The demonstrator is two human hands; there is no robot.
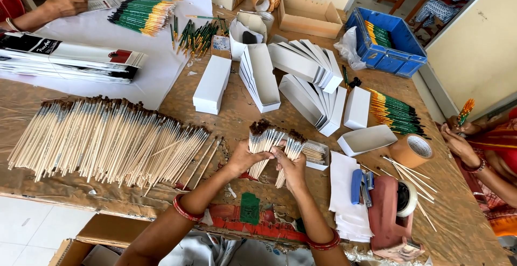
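My left hand (243, 158) grips a bunch of plain wooden paintbrushes (263, 139) with dark bristle tips pointing away from me. My right hand (291, 170) holds a smaller bunch of the same brushes (291, 148) right beside it, the two bunches almost touching. Both hands hover over the near edge of the brown paper-covered table (237, 110). Just behind the right hand lies a small white open box (318, 154) with more brushes in it. A long spread row of unpainted brushes (107, 139) lies to the left of my hands.
Stacks of flat white cartons (301, 77) stand mid-table, green-handled brushes (145, 15) lie at the back and right (396, 112). A blue crate (388, 42), brown tape roll (412, 150), red tape dispenser (390, 212) and blue stapler (357, 186) sit right. Other people's hands work at far left (64, 5) and right (460, 142).
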